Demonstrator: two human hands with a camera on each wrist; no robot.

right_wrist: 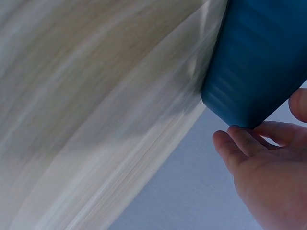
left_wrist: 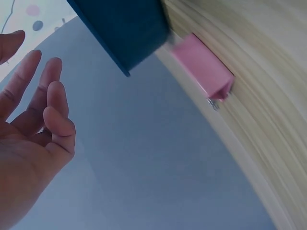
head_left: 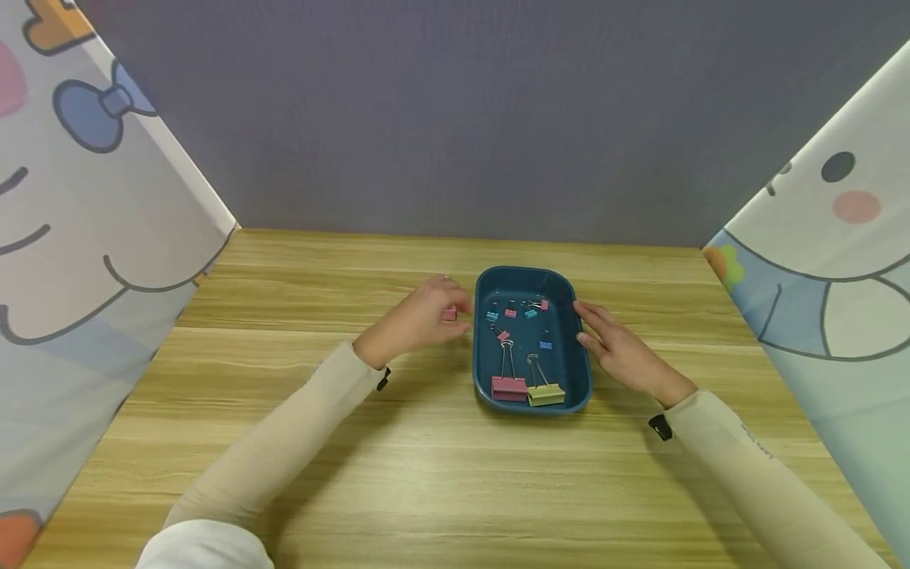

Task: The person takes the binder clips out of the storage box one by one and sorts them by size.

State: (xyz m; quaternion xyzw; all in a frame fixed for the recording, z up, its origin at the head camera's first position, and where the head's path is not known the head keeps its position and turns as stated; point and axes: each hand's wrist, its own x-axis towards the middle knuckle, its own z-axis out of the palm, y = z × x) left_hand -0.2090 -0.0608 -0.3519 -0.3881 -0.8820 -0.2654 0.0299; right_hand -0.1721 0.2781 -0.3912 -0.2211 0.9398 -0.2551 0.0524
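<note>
A pink binder clip (left_wrist: pixel 204 67) stands on the wooden table just left of the dark blue tray (head_left: pixel 483 379). My left hand (head_left: pixel 426 314) hovers over this clip with loosely bent fingers. In the left wrist view a gap shows between the hand and the clip, and nothing is in the fingers. On the tray's right side my right hand (head_left: pixel 626 352) touches the rim with fairly straight fingers. Inside the tray lie a large pink binder clip (head_left: pixel 509 389), a large yellow binder clip (head_left: pixel 546 395) and several small pink, teal and blue clips.
The wood-grain table (head_left: pixel 441 490) reaches back to a plain grey-blue wall (head_left: pixel 455 118). Panels with cartoon prints stand along the left and right table edges. A blue small clip (head_left: pixel 545 344) lies near the tray's right wall.
</note>
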